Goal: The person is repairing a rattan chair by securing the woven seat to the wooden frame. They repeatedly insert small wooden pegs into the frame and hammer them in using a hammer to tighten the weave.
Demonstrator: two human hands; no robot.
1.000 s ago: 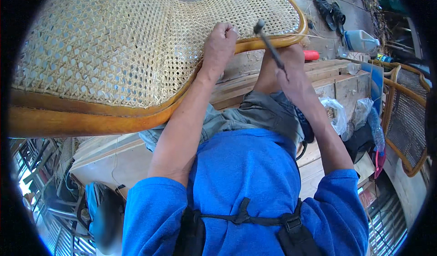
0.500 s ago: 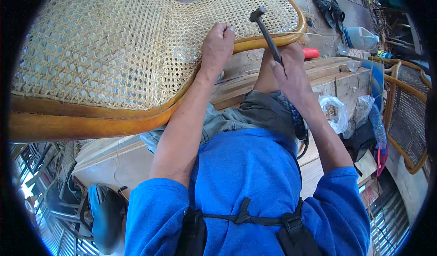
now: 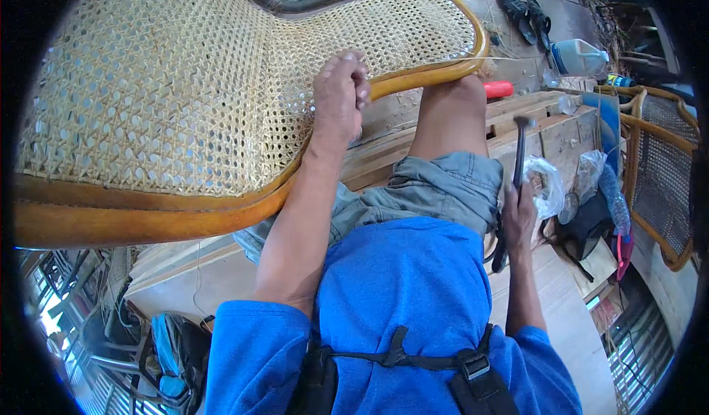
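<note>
A cane chair with woven panels and a varnished, rounded frame lies across my lap, spreading over the upper left. At the near edge of its woven cane, my left hand rests beside the curved rail with fingers curled in. Whatever those fingers pinch, if anything, is hidden. My right hand is wrapped round the handle of a hammer beside my right thigh, away from the chair. The small dark hammer head points up and away from me.
Wooden planks lie stacked under my legs. Beyond are a red cylindrical object, black sandals and a plastic jug. Clear plastic bags lie at right, near another cane-panelled chair. A backpack stands lower left.
My right hand has drawn the hammer back and down from over the chair's rail to beside my thigh. My left hand has shifted slightly left and down and turned.
</note>
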